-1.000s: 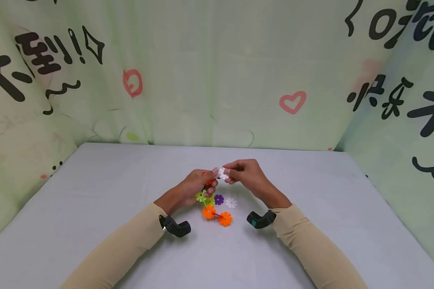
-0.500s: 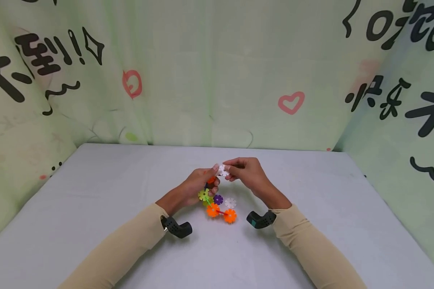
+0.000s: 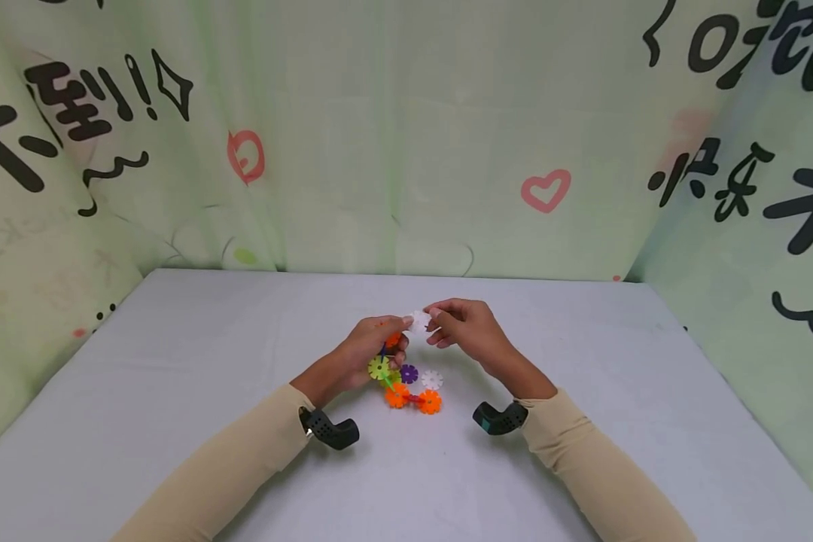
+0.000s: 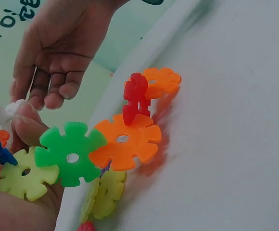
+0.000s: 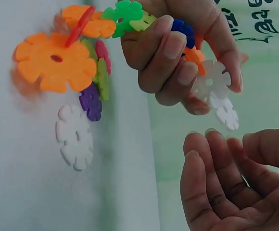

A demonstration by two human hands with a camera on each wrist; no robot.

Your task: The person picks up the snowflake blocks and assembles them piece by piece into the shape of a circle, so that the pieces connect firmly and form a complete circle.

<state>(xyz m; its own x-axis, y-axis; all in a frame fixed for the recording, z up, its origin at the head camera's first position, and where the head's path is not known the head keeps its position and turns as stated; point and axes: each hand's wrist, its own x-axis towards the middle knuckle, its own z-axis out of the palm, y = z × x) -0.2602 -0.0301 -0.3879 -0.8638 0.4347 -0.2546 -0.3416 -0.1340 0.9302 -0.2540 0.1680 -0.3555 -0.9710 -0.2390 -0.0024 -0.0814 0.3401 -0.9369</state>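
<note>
My left hand (image 3: 369, 350) pinches a translucent white snowflake disc (image 5: 210, 86) between thumb and fingers. A second white disc (image 5: 225, 113) is slotted into its edge. From the hand hangs the rest of the chain: orange, a blue disc (image 5: 182, 32), yellow, a green disc (image 4: 71, 154), an orange disc (image 4: 126, 144), a red disc (image 4: 137, 96) and another orange disc (image 4: 162, 82) low over the table. My right hand (image 3: 473, 335) holds nothing; its fingertips stand just apart from the white end, thumb and fingers loosely bent in the right wrist view.
Loose on the white table (image 3: 244, 452) under the chain lie a purple disc (image 3: 409, 374), a white disc (image 3: 431, 379), yellow-green discs (image 4: 108, 192) and a pink disc (image 5: 102, 55). A printed curtain (image 3: 393, 150) hangs behind the table and along both sides.
My right hand has let go of the white disc and drawn back slightly to the right. The left hand keeps its grip; the hanging chain has swung slightly.
</note>
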